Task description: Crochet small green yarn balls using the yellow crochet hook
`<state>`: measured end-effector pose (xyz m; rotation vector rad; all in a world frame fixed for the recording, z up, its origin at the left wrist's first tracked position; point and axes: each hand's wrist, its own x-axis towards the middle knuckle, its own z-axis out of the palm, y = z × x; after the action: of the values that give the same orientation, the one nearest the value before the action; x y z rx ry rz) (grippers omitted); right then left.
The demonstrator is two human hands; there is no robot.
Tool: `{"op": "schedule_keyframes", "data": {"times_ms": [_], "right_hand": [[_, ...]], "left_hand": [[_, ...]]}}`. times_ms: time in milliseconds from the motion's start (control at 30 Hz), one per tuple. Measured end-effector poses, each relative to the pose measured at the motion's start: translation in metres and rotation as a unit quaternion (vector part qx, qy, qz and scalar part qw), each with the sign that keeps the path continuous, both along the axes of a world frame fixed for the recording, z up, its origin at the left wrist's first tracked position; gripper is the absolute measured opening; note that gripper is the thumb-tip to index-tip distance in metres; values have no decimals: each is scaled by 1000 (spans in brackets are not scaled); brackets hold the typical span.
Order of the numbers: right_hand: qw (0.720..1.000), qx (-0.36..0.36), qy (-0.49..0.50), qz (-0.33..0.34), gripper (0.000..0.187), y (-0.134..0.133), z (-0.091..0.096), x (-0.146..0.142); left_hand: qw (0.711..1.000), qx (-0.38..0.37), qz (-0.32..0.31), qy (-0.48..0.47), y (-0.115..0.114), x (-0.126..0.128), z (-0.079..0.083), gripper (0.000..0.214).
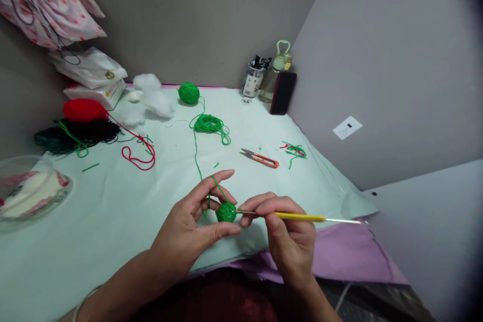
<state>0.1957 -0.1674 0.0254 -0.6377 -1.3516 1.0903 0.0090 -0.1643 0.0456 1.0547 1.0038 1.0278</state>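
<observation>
Between the thumb and fingers of my left hand is a small round green crochet piece. Green yarn runs over the raised left index finger and back across the table to a loose green hank and a green yarn ball. My right hand is closed around a crochet hook with a yellow grip and metal ends. The hook's left tip touches the crochet piece; whether it has gone into a stitch I cannot tell. Orange-handled thread snips lie beyond my hands.
Red yarn and black yarn lie at left, behind a clear plastic bowl. White stuffing sits near the wall. At the back right stand a pen cup, a bottle and a phone. Yarn scraps lie at right.
</observation>
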Motion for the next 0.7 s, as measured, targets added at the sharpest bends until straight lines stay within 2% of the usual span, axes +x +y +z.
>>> {"op": "schedule_keyframes", "data": {"times_ms": [100,200,300,400,533,600,700], "right_hand": [[997,41,-65,-13,22,-4,0,3],[981,109,-148,-54,27,-8,-2,5],[948,187,-236,-106,33,-12,-6,4],[899,265,-312,-156,44,-15,-8,2],[824,371,-356,-239,36,-16,-11,-3],[807,388,-362,-259,29,-16,-12,-4],[809,392,-364,-244,23,-15,-11,-5]], "left_hand": [[1000,5,-1,5,0,0,-1,68],[1000,1,7,-3,0,2,-1,66],[999,-19,33,-33,-2,7,-3,68],[995,-36,61,-73,-5,14,-2,66],[988,-45,99,-111,-7,19,-1,61],[985,-47,101,-131,-8,21,-1,59],[981,-51,92,-160,-10,21,-3,58]]}}
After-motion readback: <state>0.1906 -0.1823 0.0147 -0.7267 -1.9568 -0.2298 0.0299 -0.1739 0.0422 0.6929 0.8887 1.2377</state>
